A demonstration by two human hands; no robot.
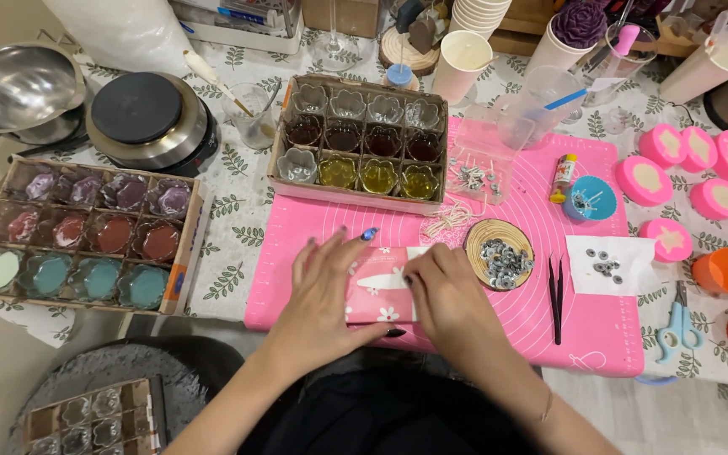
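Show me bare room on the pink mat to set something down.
Free: the mat between the wooden dish and tweezers, and its strip below the paper sheet. Crowded: the centre under both hands and the pink pack, and the top edge by the box.

Both bare forearms rise from the bottom edge of the frame and converge toward the lower middle. The left hand [323,291] lies palm down, wrist slightly bent, its fingers spread and stretched toward the upper right; the fingertips [368,234] carry painted nails, one of them blue. The right hand [448,295] sits just beside it, to its right, also palm down, with its fingers curled inward and pointing to the upper left, thumb tucked beneath. A thin bracelet circles the right wrist in the lower right of the frame.
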